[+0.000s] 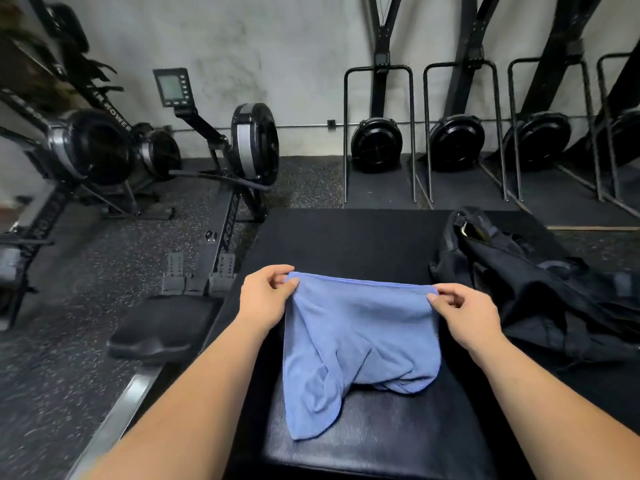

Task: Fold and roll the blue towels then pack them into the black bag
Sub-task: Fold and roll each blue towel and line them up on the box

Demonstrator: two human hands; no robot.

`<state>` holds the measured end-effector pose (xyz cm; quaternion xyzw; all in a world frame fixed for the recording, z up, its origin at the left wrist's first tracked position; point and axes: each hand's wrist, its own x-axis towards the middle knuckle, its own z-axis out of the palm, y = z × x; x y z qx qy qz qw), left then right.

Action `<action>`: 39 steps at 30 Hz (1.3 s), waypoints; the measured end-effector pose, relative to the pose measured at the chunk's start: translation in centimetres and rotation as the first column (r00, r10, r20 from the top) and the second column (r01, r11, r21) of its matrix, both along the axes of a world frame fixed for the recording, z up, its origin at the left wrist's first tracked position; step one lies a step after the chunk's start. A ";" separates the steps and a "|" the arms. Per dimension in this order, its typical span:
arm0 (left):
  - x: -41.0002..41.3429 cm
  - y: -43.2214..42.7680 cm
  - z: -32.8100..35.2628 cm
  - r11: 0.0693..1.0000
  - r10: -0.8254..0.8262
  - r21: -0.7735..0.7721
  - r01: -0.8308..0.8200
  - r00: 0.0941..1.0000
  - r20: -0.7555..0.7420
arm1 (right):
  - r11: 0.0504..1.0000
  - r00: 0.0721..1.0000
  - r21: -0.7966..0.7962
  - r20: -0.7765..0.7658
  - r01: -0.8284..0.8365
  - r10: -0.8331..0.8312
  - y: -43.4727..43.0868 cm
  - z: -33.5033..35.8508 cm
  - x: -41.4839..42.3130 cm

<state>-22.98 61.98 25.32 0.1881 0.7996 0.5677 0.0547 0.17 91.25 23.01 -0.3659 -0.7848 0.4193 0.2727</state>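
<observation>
A blue towel (360,334) hangs stretched between both hands over a black padded box (346,237). My left hand (266,296) pinches its upper left corner, and my right hand (464,313) pinches the upper right corner. The towel's lower part droops in loose folds onto the shiny black cushion (381,438) nearest me. The black bag (526,289) lies slumped on the box to the right of the towel, its top opening facing away from me.
A rowing machine (221,161) with a black seat (162,327) stands on the speckled rubber floor to the left. Several black fan machines (377,143) with metal frames line the far wall.
</observation>
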 end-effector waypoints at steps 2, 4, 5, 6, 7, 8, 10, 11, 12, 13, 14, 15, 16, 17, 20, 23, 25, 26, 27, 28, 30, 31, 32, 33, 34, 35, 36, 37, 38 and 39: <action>0.9 -0.9 2.2 1.000 -0.021 0.010 0.021 1.000 -0.019 | 0.998 1.000 0.057 -0.006 -0.030 0.031 0.0 2.5 0.9; 1.9 -1.7 4.5 0.999 -0.024 0.034 0.025 0.999 -0.045 | 0.996 0.999 0.077 -0.037 -0.034 0.037 -0.1 5.0 1.8; 2.3 -2.1 5.6 0.999 -0.028 0.037 0.030 0.997 -0.066 | 0.996 0.998 0.079 -0.057 -0.036 0.040 -0.1 6.1 2.1; 2.8 -2.5 6.8 0.999 -0.031 0.038 0.035 0.996 -0.089 | 0.996 0.996 0.086 -0.081 -0.035 0.042 -0.2 7.4 2.6; 3.2 -3.0 7.9 0.998 -0.034 0.041 0.039 0.993 -0.111 | 0.995 0.993 0.089 -0.108 -0.041 0.050 -0.5 8.6 3.1; 3.6 -3.5 8.9 0.998 -0.036 0.040 0.042 0.990 -0.136 | 0.994 0.990 0.096 -0.131 -0.049 0.062 -0.8 9.8 3.5; 4.2 -4.5 10.9 0.998 -0.047 0.019 0.051 0.979 -0.197 | 0.991 0.983 0.113 -0.161 -0.071 0.089 -1.3 12.2 4.3; 4.5 -5.0 11.8 0.998 -0.054 0.012 0.058 0.973 -0.225 | 0.989 0.978 0.122 -0.180 -0.081 0.103 -1.6 13.4 4.7; 4.8 -5.5 12.7 0.998 -0.059 -0.002 0.060 0.965 -0.255 | 0.987 0.974 0.134 -0.195 -0.086 0.111 -1.9 14.5 5.1; 5.1 -6.0 13.6 0.998 -0.062 -0.027 0.056 0.955 -0.291 | 0.986 0.971 0.142 -0.209 -0.086 0.115 -2.2 15.6 5.5; 5.5 -6.5 14.5 0.997 -0.061 -0.060 0.043 0.941 -0.333 | 0.985 0.967 0.152 -0.226 -0.081 0.114 -2.4 16.7 5.9; 5.7 -6.8 15.4 0.996 -0.052 -0.082 0.022 0.925 -0.376 | 0.984 0.962 0.164 -0.247 -0.076 0.116 -2.5 17.7 6.1; 6.0 -7.2 16.3 0.997 -0.031 -0.082 -0.003 0.909 -0.416 | 0.981 0.957 0.177 -0.265 -0.072 0.118 -2.8 18.7 6.5; 6.4 -7.6 17.3 0.997 -0.009 -0.078 -0.029 0.893 -0.450 | 0.977 0.953 0.199 -0.272 -0.077 0.131 -3.1 19.8 6.9; 7.7 -8.2 20.0 0.987 -0.031 -0.153 -0.056 0.856 -0.516 | 0.948 0.964 0.312 -0.226 -0.067 0.142 -3.9 22.4 7.6; 8.4 -9.0 22.3 0.986 -0.018 -0.145 -0.081 0.815 -0.580 | 0.935 0.944 0.355 -0.308 -0.002 0.119 -4.5 24.5 8.4; 8.7 -9.3 23.2 0.984 -0.040 -0.164 -0.074 0.800 -0.599 | 0.932 0.956 0.361 -0.268 -0.014 0.119 -4.8 25.2 8.8; 8.9 -9.5 23.5 0.986 -0.031 -0.149 -0.074 0.799 -0.601 | 0.934 0.955 0.358 -0.280 0.005 0.102 -4.9 25.6 9.1; 9.2 -9.6 23.7 0.987 -0.017 -0.137 -0.083 0.794 -0.607 | 0.934 0.950 0.357 -0.301 0.032 0.083 -5.1 25.9 9.4; 9.5 -9.6 23.9 0.986 -0.009 -0.136 -0.096 0.786 -0.619 | 0.932 0.950 0.361 -0.302 0.042 0.075 -5.1 26.2 9.6; 9.9 -9.6 24.0 0.987 0.011 -0.121 -0.110 0.782 -0.623 | 0.928 0.958 0.370 -0.280 0.048 0.062 -5.0 26.3 9.9; 10.2 -9.6 24.0 0.987 0.020 -0.111 -0.112 0.786 -0.618 | 0.928 0.958 0.367 -0.281 0.056 0.054 -5.1 26.4 10.1; 10.4 -9.6 23.9 0.987 0.025 -0.109 -0.115 0.792 -0.610 | 0.930 0.960 0.364 -0.276 0.053 0.053 -5.1 26.4 10.3; 10.5 -9.6 23.8 0.987 0.031 -0.108 -0.119 0.800 -0.599 | 0.932 0.963 0.359 -0.266 0.048 0.053 -5.2 26.3 10.4; 10.6 -9.7 23.8 0.987 0.040 -0.104 -0.124 0.807 -0.589 | 0.931 0.963 0.362 -0.266 0.050 0.052 -5.2 26.3 10.4; 10.7 -9.8 23.7 0.986 0.048 -0.101 -0.132 0.809 -0.586 | 0.930 0.961 0.363 -0.273 0.056 0.048 -5.3 26.4 10.6; 10.9 -9.9 23.8 0.984 0.059 -0.102 -0.147 0.806 -0.589 | 0.933 0.961 0.358 -0.270 0.049 0.053 -5.5 26.5 10.7; 11.0 -10.0 23.8 0.982 0.071 -0.103 -0.162 0.804 -0.590 | 0.939 0.963 0.343 -0.262 0.028 0.067 -5.8 26.5 10.8; 11.1 -10.1 23.8 0.981 0.078 -0.101 -0.168 0.807 -0.586 | 0.946 0.963 0.325 -0.259 0.017 0.072 -5.9 26.5 10.8; 11.1 -10.2 23.8 0.982 0.080 -0.095 -0.163 0.816 -0.573 | 0.952 0.962 0.307 -0.265 0.016 0.070 -6.0 26.5 10.9</action>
